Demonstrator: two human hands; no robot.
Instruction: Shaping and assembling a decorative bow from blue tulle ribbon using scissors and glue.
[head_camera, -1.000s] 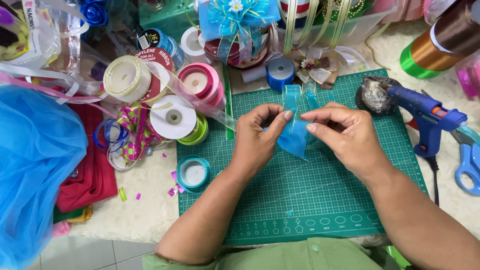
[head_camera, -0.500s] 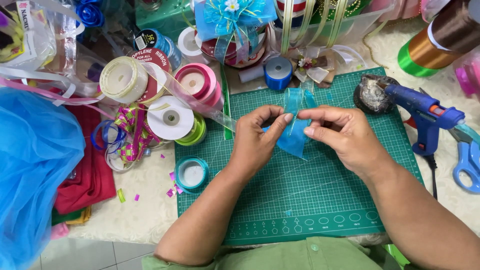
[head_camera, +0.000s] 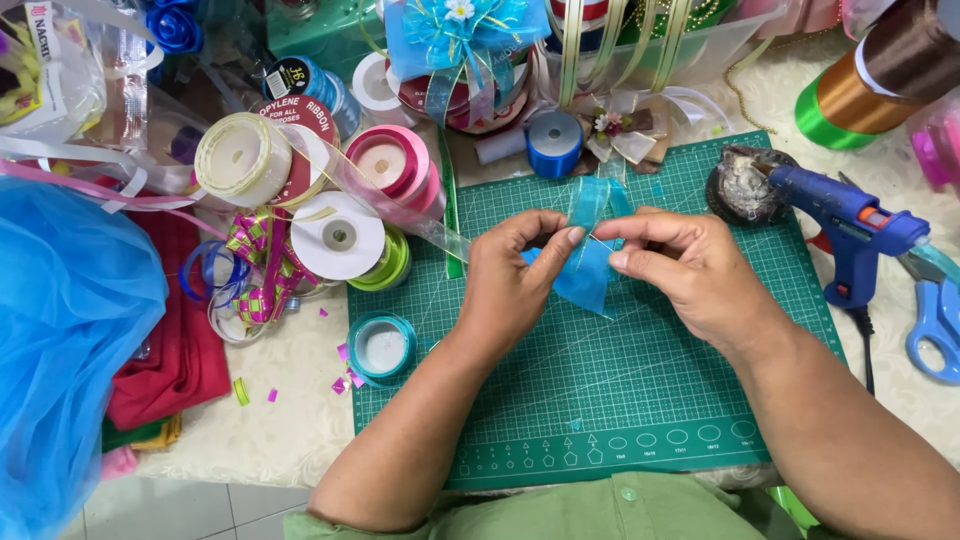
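my left hand (head_camera: 515, 275) and right hand (head_camera: 685, 270) pinch the sheer blue ribbon piece (head_camera: 590, 265) over the far middle of the green cutting mat (head_camera: 600, 400), folded but i think not yet glued, the blue glue gun (head_camera: 850, 225) lying untouched at right.

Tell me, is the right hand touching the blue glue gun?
Apart. The head view shows bare green mat between the right hand and the glue gun.

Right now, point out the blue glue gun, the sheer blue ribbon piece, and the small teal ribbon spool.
blue glue gun (head_camera: 835, 215), head view, on its body.
sheer blue ribbon piece (head_camera: 588, 275), head view, on its lower fold.
small teal ribbon spool (head_camera: 381, 347), head view, on its white top.
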